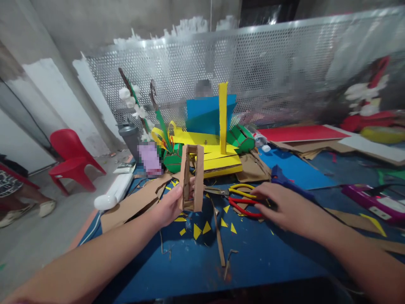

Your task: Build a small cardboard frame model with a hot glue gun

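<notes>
A narrow, open rectangular frame of brown cardboard (pixel 198 181) stands upright in my left hand (pixel 171 204), with my thumb on its near left side and fingers inside the opening. To its right is a pair of scissors (pixel 234 193) with one yellow and one red handle, its blades pointing left and partly spread. My right hand (pixel 278 204) has its fingertips on the yellow handle and its thumb at the red one. Small yellow scraps (pixel 197 231) and a thin cardboard strip (pixel 220 240) lie on the blue table (pixel 253 266) below.
Behind the frame stands a yellow and blue cardboard model (pixel 223 122) with a tall post. Green cardboard rolls (pixel 242 138) flank it. A blue glue gun (pixel 289 181) lies beyond my right hand; a purple device (pixel 375 202) sits far right. A red chair (pixel 71 158) stands left.
</notes>
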Motion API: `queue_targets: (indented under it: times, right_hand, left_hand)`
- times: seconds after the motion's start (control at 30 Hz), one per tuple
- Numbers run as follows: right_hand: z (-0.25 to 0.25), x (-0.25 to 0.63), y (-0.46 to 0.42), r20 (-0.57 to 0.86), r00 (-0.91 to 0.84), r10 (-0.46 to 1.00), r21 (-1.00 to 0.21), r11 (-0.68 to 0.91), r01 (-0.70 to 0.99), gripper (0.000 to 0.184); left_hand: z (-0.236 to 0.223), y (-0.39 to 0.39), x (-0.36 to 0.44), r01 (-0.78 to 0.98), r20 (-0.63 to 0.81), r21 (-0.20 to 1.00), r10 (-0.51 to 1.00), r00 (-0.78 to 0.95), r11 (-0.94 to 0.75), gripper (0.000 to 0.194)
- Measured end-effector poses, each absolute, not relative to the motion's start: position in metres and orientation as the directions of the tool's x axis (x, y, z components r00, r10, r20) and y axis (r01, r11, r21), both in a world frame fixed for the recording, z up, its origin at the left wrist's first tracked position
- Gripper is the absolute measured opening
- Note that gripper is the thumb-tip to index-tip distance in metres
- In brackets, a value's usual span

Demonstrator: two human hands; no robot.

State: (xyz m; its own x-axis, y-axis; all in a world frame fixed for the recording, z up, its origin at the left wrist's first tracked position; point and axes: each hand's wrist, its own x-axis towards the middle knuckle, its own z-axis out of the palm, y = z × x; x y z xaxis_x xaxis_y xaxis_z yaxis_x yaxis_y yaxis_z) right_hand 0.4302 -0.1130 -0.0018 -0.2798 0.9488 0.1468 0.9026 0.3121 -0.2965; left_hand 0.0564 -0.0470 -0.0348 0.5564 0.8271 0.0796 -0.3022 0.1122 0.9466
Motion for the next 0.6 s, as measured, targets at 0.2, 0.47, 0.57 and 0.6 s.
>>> queue_targets:
  times: [0.2,0.47,0.57,0.6]
  right_hand:
    - [-0.019,0.398,-0.1,0.231,-0.335,0.914,-0.244,0.387,0.889,0.033]
    - [-0.035,0.412,-0.088,0.231,-0.323,0.918,-0.286,0.381,0.879,0.041]
    - [-0.036,0.412,-0.092,0.255,-0.317,0.914,-0.31,0.387,0.868,0.042]
    - [-0.035,0.412,-0.094,0.255,-0.316,0.914,-0.313,0.387,0.867,0.042]
  left_hand:
    - [-0.036,-0.044,0.051,-0.221,0.172,0.972,0.876,0.45,-0.078,0.077]
    - [-0.026,-0.048,0.056,-0.01,0.22,0.973,0.919,0.329,-0.23,0.093]
    - [-0.026,-0.049,0.054,0.049,0.254,0.959,0.924,0.287,-0.279,0.091]
    - [-0.026,-0.049,0.054,0.072,0.267,0.953,0.925,0.27,-0.296,0.091]
